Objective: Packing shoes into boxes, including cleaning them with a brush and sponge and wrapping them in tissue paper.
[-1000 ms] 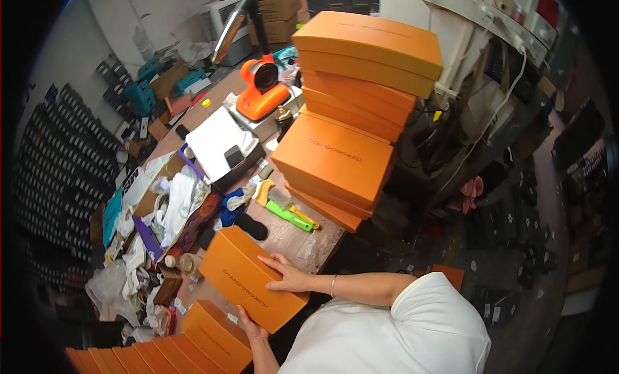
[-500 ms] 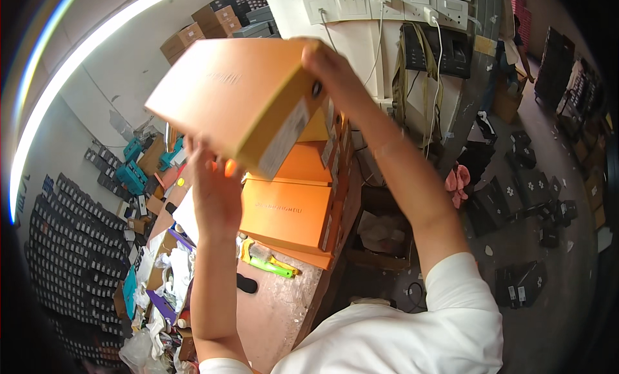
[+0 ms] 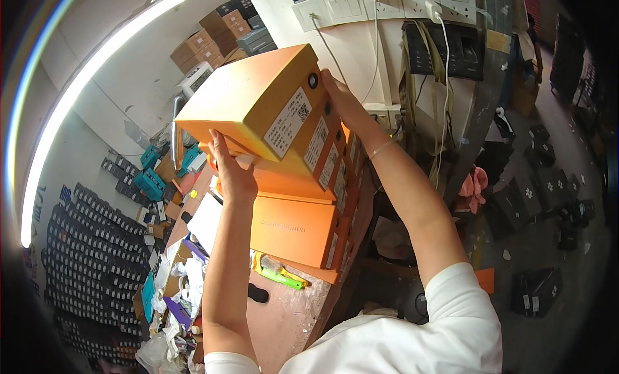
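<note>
Both hands are on an orange shoe box (image 3: pixel 248 87) with a white label and a round black-rimmed hole on its end. It is at the top of a stack, close above or resting on the box beneath; the contact is hidden. My left hand (image 3: pixel 236 174) presses its fingers against the near left corner. On the far right side, my right hand (image 3: pixel 343 106) grips the end, its fingertips partly hidden. More orange shoe boxes (image 3: pixel 293 231) stand below and in front in a lower stack. A green-handled brush (image 3: pixel 280 277) lies beside them on the bench (image 3: pixel 277 329).
Crumpled white paper (image 3: pixel 187 284) and packaging clutter the bench's left side. Rows of dark boxes (image 3: pixel 97 264) line the left wall. Power sockets (image 3: pixel 380 6) with plugged cords are on the wall ahead. An open carton (image 3: pixel 387 245) stands below the bench's right edge.
The shoe box has come down onto or close above the stack, and its labelled end shows more fully. My right hand has moved lower along its end; my left still supports the near corner.
</note>
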`<control>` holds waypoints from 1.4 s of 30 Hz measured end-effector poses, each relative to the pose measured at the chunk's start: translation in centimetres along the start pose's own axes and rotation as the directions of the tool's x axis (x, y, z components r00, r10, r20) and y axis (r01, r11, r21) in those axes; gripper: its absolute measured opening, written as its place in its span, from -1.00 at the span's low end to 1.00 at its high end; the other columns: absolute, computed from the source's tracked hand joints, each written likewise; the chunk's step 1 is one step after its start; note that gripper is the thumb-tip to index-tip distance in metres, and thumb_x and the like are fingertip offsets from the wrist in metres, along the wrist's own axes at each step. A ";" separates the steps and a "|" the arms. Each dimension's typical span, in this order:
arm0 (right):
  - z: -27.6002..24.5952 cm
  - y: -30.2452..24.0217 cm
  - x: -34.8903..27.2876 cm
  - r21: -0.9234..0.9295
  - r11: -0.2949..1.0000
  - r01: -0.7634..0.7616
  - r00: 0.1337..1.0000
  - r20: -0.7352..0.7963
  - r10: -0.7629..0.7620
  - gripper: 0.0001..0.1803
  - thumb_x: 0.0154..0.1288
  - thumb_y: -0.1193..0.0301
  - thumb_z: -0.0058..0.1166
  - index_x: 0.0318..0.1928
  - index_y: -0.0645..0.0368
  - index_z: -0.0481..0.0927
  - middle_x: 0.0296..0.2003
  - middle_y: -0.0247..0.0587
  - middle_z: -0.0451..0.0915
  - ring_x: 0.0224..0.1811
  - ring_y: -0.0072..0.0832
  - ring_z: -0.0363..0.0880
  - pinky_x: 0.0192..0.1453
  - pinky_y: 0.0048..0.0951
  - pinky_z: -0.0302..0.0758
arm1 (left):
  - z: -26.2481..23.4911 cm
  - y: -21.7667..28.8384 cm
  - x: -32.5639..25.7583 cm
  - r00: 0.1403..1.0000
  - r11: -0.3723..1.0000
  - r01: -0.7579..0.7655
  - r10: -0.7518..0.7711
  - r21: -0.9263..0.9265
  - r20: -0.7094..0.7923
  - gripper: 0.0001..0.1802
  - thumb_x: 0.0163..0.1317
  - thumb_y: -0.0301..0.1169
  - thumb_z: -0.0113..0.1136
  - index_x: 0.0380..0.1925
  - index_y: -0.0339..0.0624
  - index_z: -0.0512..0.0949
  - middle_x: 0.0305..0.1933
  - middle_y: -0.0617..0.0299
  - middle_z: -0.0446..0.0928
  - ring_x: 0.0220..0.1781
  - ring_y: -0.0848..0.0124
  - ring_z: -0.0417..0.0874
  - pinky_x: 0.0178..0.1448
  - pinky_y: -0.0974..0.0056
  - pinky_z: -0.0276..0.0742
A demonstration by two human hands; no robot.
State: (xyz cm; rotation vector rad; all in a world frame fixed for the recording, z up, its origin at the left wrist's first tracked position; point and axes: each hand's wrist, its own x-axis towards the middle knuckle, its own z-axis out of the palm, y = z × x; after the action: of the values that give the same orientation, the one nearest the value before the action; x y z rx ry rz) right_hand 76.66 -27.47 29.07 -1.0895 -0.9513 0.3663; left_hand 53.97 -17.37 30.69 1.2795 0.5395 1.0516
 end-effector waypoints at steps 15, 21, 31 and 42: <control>12.8 2.7 -27.4 0.255 0.965 -0.061 0.966 0.257 -0.007 -0.69 0.51 0.27 -0.19 -0.05 0.25 0.50 -0.32 -0.24 0.57 -0.29 -0.54 0.55 -0.11 -0.46 0.52 | -13.3 -2.3 -16.1 0.975 0.980 -0.146 0.166 0.135 -0.149 -0.24 0.40 -0.04 -0.03 0.47 0.05 -0.10 0.53 0.08 -0.13 0.49 0.20 0.10 0.42 -0.01 0.06; 29.3 11.3 -47.2 -0.209 0.879 -0.429 0.091 0.958 0.272 -0.38 0.30 0.15 0.15 0.22 0.30 0.36 0.06 0.13 0.49 -0.01 -0.27 0.56 0.07 -0.34 0.50 | -32.4 0.3 -37.4 0.612 0.950 -0.145 0.306 0.277 -0.730 -0.43 0.39 -0.21 0.02 0.33 -0.09 0.18 0.40 0.14 0.13 0.31 0.26 0.31 0.29 0.12 0.26; 50.3 7.1 -69.1 -0.462 0.647 -0.606 -0.113 0.856 0.505 0.00 0.04 0.07 0.40 0.33 0.31 0.13 0.07 0.16 0.43 0.10 -0.14 0.45 0.18 -0.26 0.42 | -36.3 8.1 -58.4 0.079 0.770 0.138 0.619 0.623 -0.782 -0.54 0.40 -0.45 -0.02 0.27 -0.26 0.24 0.33 0.12 0.27 0.32 0.30 0.30 0.30 0.20 0.27; 52.3 24.3 -72.1 -0.404 0.566 -0.718 0.103 0.743 0.661 -0.41 0.00 0.36 0.44 -0.03 0.34 0.41 -0.28 -0.09 0.60 -0.30 -0.31 0.61 -0.23 -0.36 0.58 | -43.6 -3.7 -60.9 0.306 0.727 0.614 0.140 0.308 -0.942 -0.53 0.30 -0.38 0.17 0.18 -0.31 0.37 0.22 -0.01 0.35 0.31 0.24 0.36 0.31 0.24 0.32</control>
State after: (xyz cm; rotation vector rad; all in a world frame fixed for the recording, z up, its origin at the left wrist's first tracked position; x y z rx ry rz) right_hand -1.81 -34.53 -18.98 -1.2558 -1.1837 1.9279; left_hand -8.81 -47.59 3.06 0.9046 2.1587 1.3107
